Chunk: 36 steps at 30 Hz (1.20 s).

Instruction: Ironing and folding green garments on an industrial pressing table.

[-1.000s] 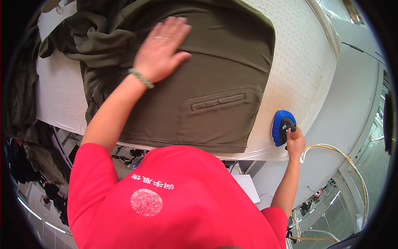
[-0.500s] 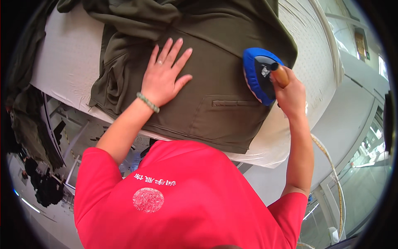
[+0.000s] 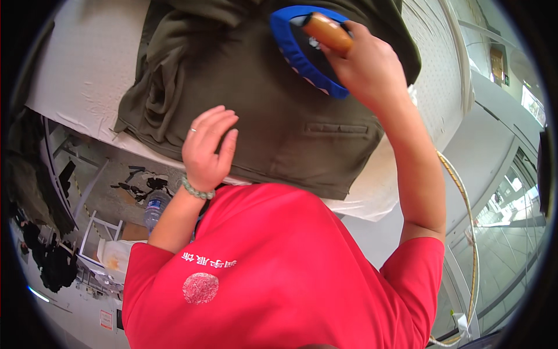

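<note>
A dark olive garment (image 3: 250, 128) lies spread over a white padded ironing table (image 3: 75, 81), its cloth bunched at the left and a slit pocket showing near its lower right. My right hand (image 3: 372, 70) grips the wooden handle of an iron (image 3: 302, 61) with a blue cover round its base. The iron is at the upper right part of the garment, over the cloth; my hand and forearm partly hide it. Close to the garment's near edge is my left hand (image 3: 208, 148), empty, with fingers loosely extended and the thumb apart. A green bead bracelet circles that wrist.
A pale hose (image 3: 465, 209) hangs down at the right, beside a grey cabinet (image 3: 476, 139). Below the table's left side are a large plastic bottle (image 3: 156, 208) and a metal frame (image 3: 99, 232). Dark clothes (image 3: 35, 168) hang at the far left.
The iron has moved left and farther away with my right hand. My left hand has drawn back toward my body from the middle of the garment, its fingers less spread.
</note>
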Tool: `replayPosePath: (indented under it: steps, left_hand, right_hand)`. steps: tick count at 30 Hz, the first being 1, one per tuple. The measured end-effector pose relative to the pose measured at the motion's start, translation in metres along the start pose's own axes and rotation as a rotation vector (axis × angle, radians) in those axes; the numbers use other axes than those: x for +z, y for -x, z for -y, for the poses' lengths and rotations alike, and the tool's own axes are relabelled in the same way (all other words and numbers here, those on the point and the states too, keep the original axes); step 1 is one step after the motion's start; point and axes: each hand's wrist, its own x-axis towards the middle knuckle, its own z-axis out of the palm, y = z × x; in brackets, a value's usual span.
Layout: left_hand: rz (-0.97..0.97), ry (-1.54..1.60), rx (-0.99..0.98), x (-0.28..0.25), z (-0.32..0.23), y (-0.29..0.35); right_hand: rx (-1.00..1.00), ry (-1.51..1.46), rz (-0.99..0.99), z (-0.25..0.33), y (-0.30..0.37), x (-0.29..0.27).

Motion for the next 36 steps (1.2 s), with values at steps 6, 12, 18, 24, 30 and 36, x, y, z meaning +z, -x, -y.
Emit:
replayPosePath:
  steps: [6, 12, 18, 24, 30, 36]
  left_hand:
    - [-0.103, 0.067, -0.057, 0.0, -0.002, 0.01]
    - [-0.035, 0.093, 0.021, 0.016, -0.028, 0.016]
    - [0.05, 0.061, 0.04, 0.023, -0.046, 0.033]
    - [0.104, -0.035, 0.111, 0.025, -0.058, 0.03]
    - [0.177, -0.187, 0.1, 0.042, -0.053, 0.02]
    - [0.141, -0.404, 0.182, 0.102, -0.038, -0.016]
  right_hand:
    - [-0.143, 0.023, 0.081, -0.053, 0.118, 0.001]
    - [-0.233, 0.053, 0.107, -0.07, 0.172, 0.031]
    - [-0.187, 0.087, 0.102, -0.06, 0.173, 0.037]
    - [-0.044, 0.117, 0.16, -0.061, 0.173, 0.03]
    - [0.438, -0.316, -0.035, -0.159, 0.2, 0.012]
    - [0.765, -0.042, -0.164, -0.229, 0.244, 0.018]
